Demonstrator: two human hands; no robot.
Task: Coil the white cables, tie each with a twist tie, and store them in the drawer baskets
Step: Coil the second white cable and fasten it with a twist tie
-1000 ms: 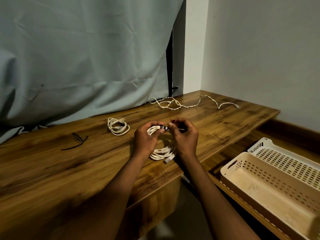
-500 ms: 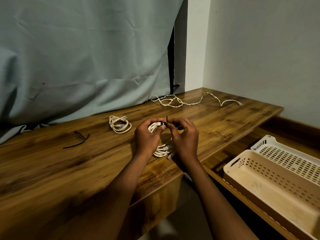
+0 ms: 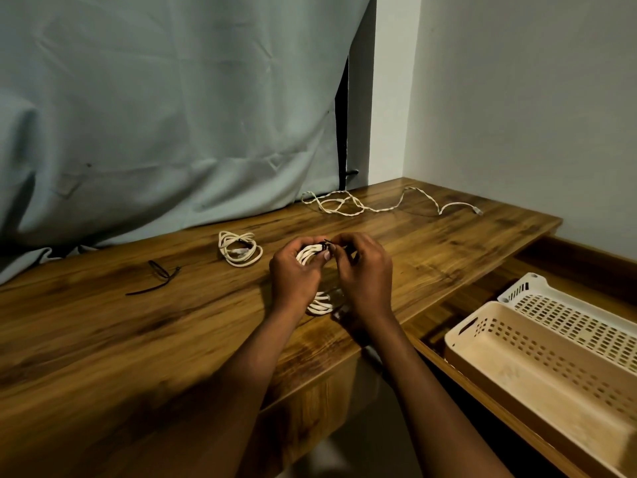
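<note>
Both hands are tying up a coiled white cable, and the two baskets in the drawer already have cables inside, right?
Not quite. The head view shows both baskets with no cables in them. The rest holds: left hand and right hand are tying the coiled white cable.

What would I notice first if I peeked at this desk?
Two hands, the left hand and right hand, pinch a black twist tie on a coiled white cable mid-desk. Behind lies a loose cable; at the right, two baskets wait in the open drawer.
</note>
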